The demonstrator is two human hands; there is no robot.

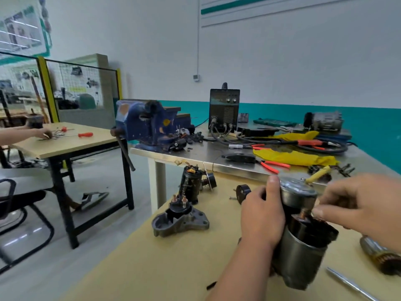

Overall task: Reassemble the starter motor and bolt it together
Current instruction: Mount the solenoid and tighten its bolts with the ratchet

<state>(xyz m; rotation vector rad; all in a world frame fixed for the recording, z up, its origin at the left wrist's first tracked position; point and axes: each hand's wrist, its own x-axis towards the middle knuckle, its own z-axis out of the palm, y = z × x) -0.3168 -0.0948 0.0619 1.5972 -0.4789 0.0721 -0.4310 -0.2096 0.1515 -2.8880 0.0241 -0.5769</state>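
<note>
Left hand point(262, 216): fingers wrapped round the starter motor point(301, 257), thumb up against the silver end cap point(297, 192). Solid grip.
Right hand point(358, 205): fingertips bunched at the coppery bit between cap and body. It's too blurry to tell if they actually pinch anything.
Starter motor: tilted, cap end pointing away, over the near right part of the tan worktop point(173, 268).
Close by: armature point(382, 255) and a thin metal rod point(351, 285) lying to the right.
Further left: drive-end housing point(180, 220), with a black cylinder point(191, 187) standing behind it.
Steel worktop point(195, 153) behind: blue vise point(147, 124), red pliers point(273, 165), yellow cloth point(293, 157), black welder box point(224, 109).
</note>
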